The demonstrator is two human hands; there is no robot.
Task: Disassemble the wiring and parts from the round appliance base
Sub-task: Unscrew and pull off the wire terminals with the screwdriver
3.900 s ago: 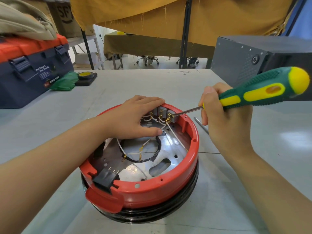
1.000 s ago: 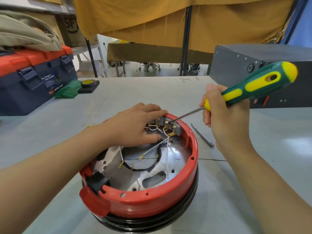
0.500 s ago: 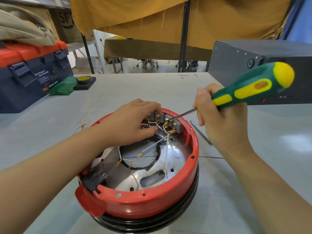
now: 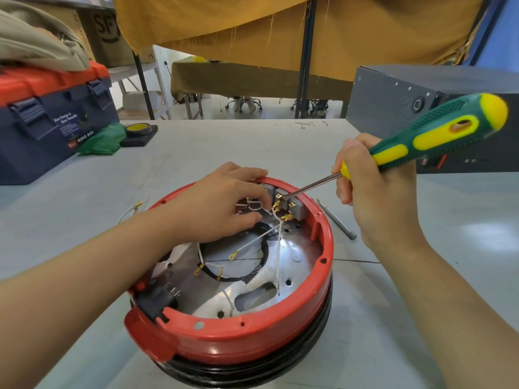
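Observation:
The round appliance base (image 4: 252, 336) has a red rim over a black ring and a shiny metal floor. White wires (image 4: 278, 249) with brass ring ends fan out from grey terminal blocks (image 4: 295, 207) at its far rim. My left hand (image 4: 222, 203) rests inside the base, fingers curled around the wires and terminals at the left block. My right hand (image 4: 373, 189) grips a green and yellow screwdriver (image 4: 438, 133); its tip sits on a brass terminal at the blocks. A black socket part (image 4: 156, 303) sits at the near left rim.
A metal bit (image 4: 337, 219) lies on the grey table right of the base. A loose white wire (image 4: 127, 213) lies left of it. A navy and red toolbox (image 4: 53, 119), green cloth (image 4: 101, 140) and tape roll (image 4: 137, 129) stand far left; a dark metal box (image 4: 393, 102) far right.
The screwdriver tip has stayed at the terminal blocks while the handle shifted slightly. Since the oldest frame, more white wires hang free across the metal floor. My left hand holds its place.

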